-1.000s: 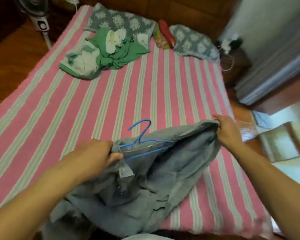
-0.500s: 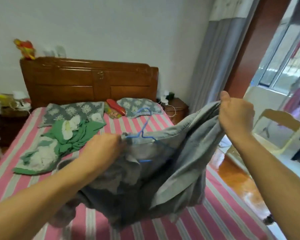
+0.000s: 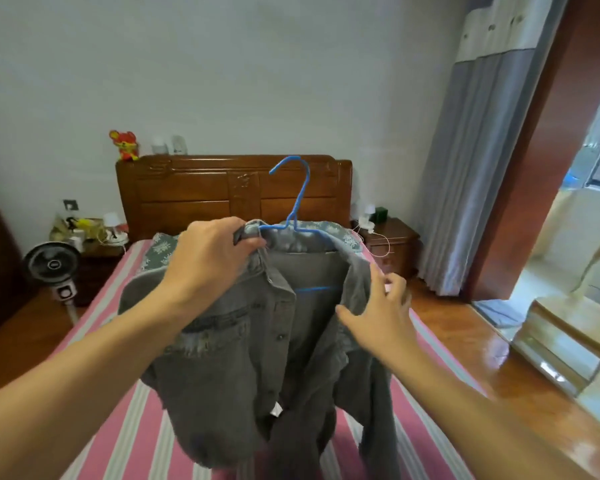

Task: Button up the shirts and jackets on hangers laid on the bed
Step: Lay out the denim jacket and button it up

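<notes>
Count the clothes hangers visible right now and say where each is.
1. A blue hanger sits inside the grey jacket, which the left hand holds up over the bed. The jacket may hide others.

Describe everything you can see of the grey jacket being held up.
The grey jacket looks like faded, washed denim, with a collar, a chest pocket flap and dark round buttons down one front edge. It hangs unbuttoned on a thin blue hanger, front open so the hanger's crossbar shows inside. It is lifted above the striped bed, its lower part bunched and drooping. The left hand grips the collar beside the hanger's shoulder; the right hand, fingers spread, touches the opposite front panel.
</notes>
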`<state>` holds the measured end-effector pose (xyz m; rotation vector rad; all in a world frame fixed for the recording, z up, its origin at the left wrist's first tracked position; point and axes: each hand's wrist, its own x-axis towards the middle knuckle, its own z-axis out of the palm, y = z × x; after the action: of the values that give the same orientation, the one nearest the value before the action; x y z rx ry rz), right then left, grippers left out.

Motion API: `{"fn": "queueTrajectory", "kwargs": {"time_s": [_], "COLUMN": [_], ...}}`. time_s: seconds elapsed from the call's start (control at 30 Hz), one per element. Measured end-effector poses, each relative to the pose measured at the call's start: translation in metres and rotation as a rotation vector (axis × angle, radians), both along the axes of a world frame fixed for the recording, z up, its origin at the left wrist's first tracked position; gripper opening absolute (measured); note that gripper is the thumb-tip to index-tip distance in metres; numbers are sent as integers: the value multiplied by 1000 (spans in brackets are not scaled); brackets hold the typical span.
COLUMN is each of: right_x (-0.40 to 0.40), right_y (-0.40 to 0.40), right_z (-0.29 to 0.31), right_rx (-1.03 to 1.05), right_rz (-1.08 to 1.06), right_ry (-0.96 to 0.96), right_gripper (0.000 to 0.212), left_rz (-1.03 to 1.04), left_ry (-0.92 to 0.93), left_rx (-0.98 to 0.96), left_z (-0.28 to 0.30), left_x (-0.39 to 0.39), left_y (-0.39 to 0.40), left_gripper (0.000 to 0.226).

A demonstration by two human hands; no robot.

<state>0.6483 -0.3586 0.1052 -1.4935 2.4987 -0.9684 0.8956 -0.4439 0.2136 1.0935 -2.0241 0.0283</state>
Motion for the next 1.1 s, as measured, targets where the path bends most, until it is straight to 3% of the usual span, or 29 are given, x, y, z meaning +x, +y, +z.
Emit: {"fn": "queueTrajectory", "kwargs": {"time_s": [0.13,0.2,0.3,0.4,0.47,0.57,0.63,0.7,0.8,0.87,0.93,1.03,1.1], "right_x": [25,23,27,41,52,58,50,34,28,40,54,78,93], "right_y": [-16,-32,-36,-27,-32,-31,-21,-16,-17,-17,-14,-6,-4], "right_z": [-24,-23,-1,44,84,113,101,76,47,31,22,33,47], "right_rx": [-98,-119,-125,-428,-470,-347,-363,-423,-168,-82,-204,-462,-519], "right_rz": [11,35,126,168,233,536,675,613,580,613,589,578,649], "right_ry": [-243,-263,-209,-299,-289,-55,-90,-90,70,145,191,277,396], "right_gripper": [99,79,32,21,16,17,22,30,70,69,52,52,52], "left_rz": [84,74,104,58,2,-41,-57,-67,-92,-68,-39,-108,-195], "left_ry": [127,128,65,58,13,2,42,119,111,94,86,42,62], "left_rx": [31,12,-57,-25,48,52,12,0,-2,-11,-24,-51,-55], "left_z": [1,5,8,0,-6,-12,-14,-17,-21,-22,-24,-32,-38], "left_x": [24,34,53,71,67,61,70,81,79,77,79,67,59], "left_y": [10,18,25,27,27,30,29,32,44,50,48,52,59], "left_gripper": [37,30,22,25,37,47,44,41,34,29,30,29,34]}}
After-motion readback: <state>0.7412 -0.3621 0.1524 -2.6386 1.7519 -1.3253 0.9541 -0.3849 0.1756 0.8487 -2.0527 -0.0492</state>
